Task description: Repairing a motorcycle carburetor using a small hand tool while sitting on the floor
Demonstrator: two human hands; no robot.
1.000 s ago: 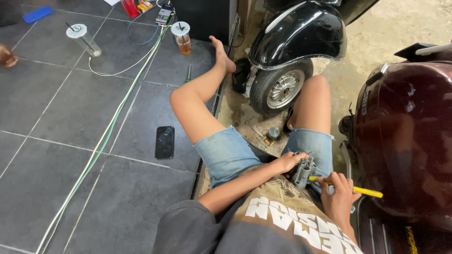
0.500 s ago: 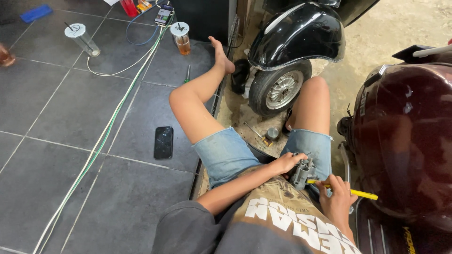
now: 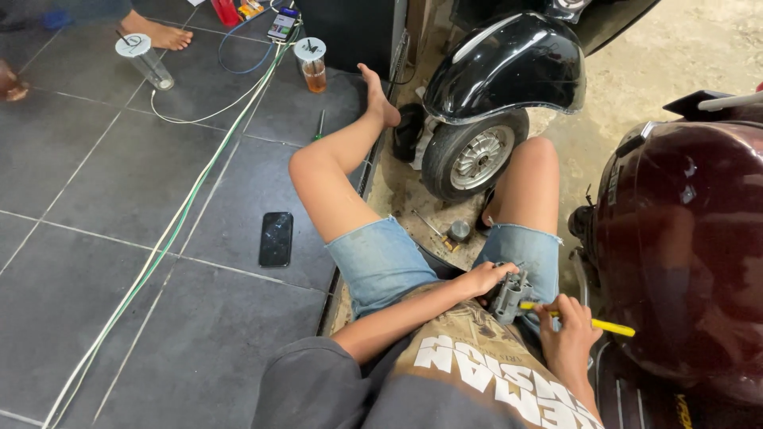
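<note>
- Dark grey floor tiles (image 3: 119,199) with pale grout lines cover the left side of the room; to the right the ground drops to rough, stained concrete (image 3: 660,71).
- On the tiles lie a black smartphone (image 3: 276,238), face up, and a bundle of white and green cables (image 3: 159,254) running diagonally across the floor.
- Farther off stand a clear plastic cup of amber drink (image 3: 312,63) and a second clear lidded cup (image 3: 143,57) lying tilted; another person's bare foot (image 3: 159,33) rests near it.
- A black scooter front with fender and small spoked wheel (image 3: 485,119) stands between the person's outstretched legs; a glossy maroon scooter body (image 3: 683,254) fills the right edge.
- The small grey metal engine part (image 3: 511,292) sits over the lap, against the denim shorts (image 3: 381,262).
- The left hand (image 3: 485,280) curls around that part from its left side, holding it.
- The right hand (image 3: 568,334), just right of the part, grips a yellow-handled screwdriver (image 3: 592,322), its tip end touching the part.
</note>
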